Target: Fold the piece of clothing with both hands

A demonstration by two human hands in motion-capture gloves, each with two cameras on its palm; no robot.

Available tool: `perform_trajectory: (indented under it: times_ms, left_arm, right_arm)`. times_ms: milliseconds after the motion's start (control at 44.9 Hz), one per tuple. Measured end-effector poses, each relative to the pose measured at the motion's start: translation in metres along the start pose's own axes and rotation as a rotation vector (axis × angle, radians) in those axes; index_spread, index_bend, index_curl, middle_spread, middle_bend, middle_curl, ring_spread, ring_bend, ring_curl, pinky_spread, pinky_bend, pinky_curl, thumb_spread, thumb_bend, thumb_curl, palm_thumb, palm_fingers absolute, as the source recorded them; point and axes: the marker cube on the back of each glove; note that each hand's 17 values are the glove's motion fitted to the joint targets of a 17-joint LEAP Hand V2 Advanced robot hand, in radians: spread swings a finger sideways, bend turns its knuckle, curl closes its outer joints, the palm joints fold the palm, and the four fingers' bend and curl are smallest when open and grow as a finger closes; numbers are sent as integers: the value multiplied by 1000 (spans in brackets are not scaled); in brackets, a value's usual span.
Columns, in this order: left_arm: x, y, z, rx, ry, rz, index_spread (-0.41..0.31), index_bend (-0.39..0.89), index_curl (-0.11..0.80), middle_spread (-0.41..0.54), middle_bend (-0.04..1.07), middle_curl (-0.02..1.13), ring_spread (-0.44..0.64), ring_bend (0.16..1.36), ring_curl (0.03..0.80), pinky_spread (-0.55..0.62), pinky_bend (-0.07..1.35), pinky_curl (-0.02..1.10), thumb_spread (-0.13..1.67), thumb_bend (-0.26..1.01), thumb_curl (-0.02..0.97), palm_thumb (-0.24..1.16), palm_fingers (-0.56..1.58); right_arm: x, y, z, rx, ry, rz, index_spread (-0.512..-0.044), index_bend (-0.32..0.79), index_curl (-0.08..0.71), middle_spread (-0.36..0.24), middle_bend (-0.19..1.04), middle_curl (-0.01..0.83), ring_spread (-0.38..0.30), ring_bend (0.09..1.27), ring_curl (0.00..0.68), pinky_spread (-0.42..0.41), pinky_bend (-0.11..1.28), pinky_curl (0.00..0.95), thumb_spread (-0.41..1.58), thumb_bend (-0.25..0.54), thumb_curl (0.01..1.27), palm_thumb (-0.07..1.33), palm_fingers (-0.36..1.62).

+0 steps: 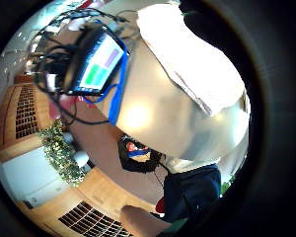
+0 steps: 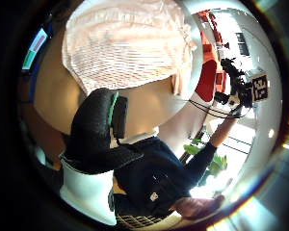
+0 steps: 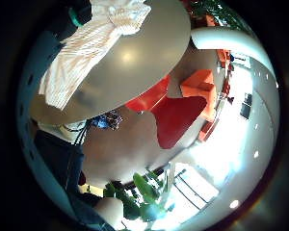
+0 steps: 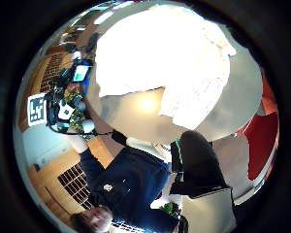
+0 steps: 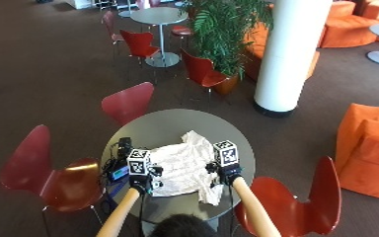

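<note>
Left hand (image 5: pixel 140 181): gloved, at the near-left edge of the garment (image 5: pixel 186 165). Thumb (image 2: pixel 97 126) seen in its own palm view, gently bent, off the cloth, gripping nothing visible; remaining fingers not shown, so overall openness cannot be told.

Right hand (image 5: pixel 226 172): gloved, at the garment's right edge. Thumb (image 4: pixel 198 162) seen in its palm view, likewise clear of the cloth. Grip, if any, cannot be told.

Garment: pale, finely striped, lying crumpled and roughly spread on the round grey table (image 5: pixel 170 121), between the two hands, one corner trailing toward the near edge (no clean fold line anywhere).

Tablet (image 5: pixel 118 173): lit screen, with cables, on the table just left of the left hand.

Red chairs (image 5: pixel 128 102): around the table. White pillar (image 5: pixel 288 54) and plant (image 5: pixel 225 27) beyond; orange seats (image 5: pixel 370 148) to the right.

Progress, judged: early. Cloth laid out but not smoothed; hands posted at opposite sides as if to take hold. Flattening, every fold and final squaring all left.

View differences: outside view alone gives both hands' placement against the garment and the colours. Left thumb-side view alone shows the stripe pattern (image 2: pixel 130 43) and a gathered edge. Left little-finger view shows the tablet screen (image 1: pixel 101 66) close, with green and purple panels. Right little-finger view shows the garment's bunched far end (image 3: pixel 120 14) and bare tabletop beside it.
</note>
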Motion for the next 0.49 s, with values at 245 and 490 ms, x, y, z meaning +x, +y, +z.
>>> perform_trajectory:
  times_ms: [245,490]
  left_arm:
    - [15,32,10,-185,-28,-67,-80,177,131,152,161,106,223,526,179,191,475,206,888,142,166,331,264]
    - [10,18,47,-82,-101,-118,-124,235,244,-37,311,232,-3,490,220,-25,425,252,1039,172,280,519,727]
  right_arm:
    - [-31,24,20,-244,-95,75,-314,94,87,-91,291,191,-60,483,217,73,481,228,825,262,201,564,393]
    - [-22,-17,57,-153,-51,13,-320,124,131,-116,270,258,-116,530,267,-3,522,274,938,207,290,670,454]
